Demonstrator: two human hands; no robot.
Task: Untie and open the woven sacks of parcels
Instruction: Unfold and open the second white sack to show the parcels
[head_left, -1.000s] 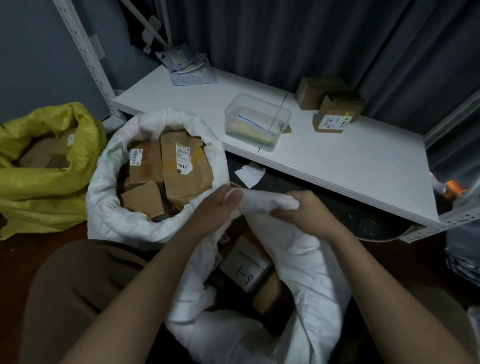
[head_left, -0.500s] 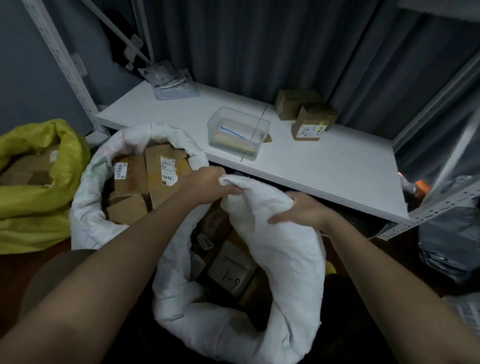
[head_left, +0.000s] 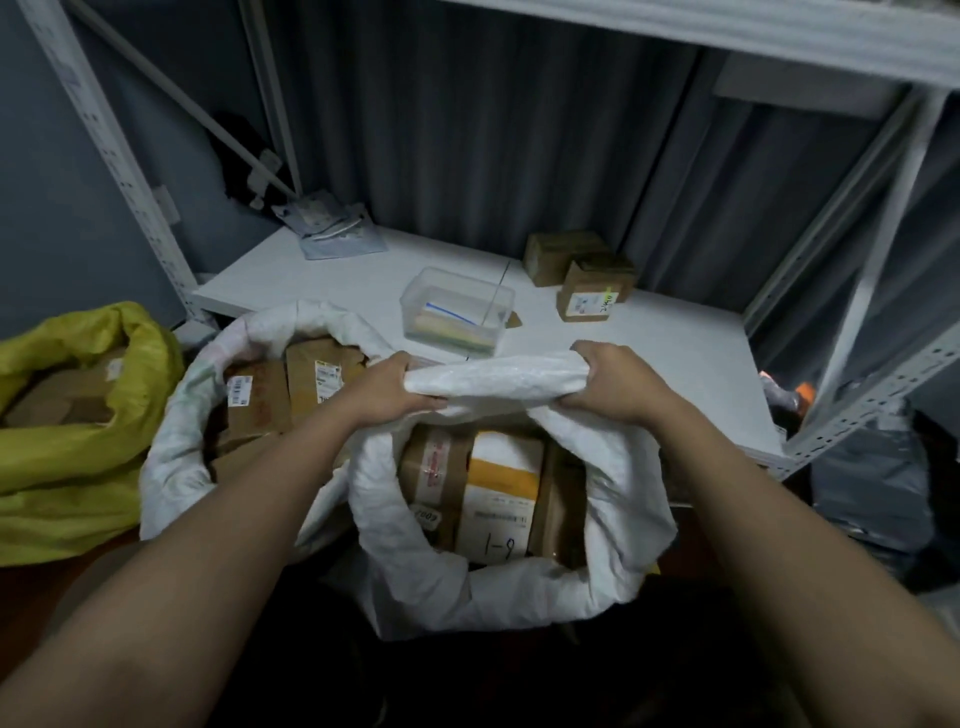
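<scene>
A white woven sack (head_left: 618, 499) stands open right in front of me, with brown and yellow-taped parcels (head_left: 498, 499) showing inside. My left hand (head_left: 387, 387) grips the far rim of that sack at its left end. My right hand (head_left: 615, 382) grips the same rolled rim at its right end. The rim is stretched flat between the two hands. A second white woven sack (head_left: 171, 452) stands open to the left, full of brown parcels (head_left: 260, 395). A yellow sack (head_left: 78, 467) at the far left is open too.
A white shelf board (head_left: 649, 353) runs behind the sacks. It carries a clear plastic box (head_left: 457, 309), two small cardboard boxes (head_left: 592, 291) and a grey mailer bag (head_left: 332, 234). Metal rack posts (head_left: 862, 291) stand at both sides. A grey bag (head_left: 872, 483) lies at the right.
Both hands have moved apart along the rim and lifted it, so the sack mouth stands wider and the parcels inside show more. The view has tilted upward.
</scene>
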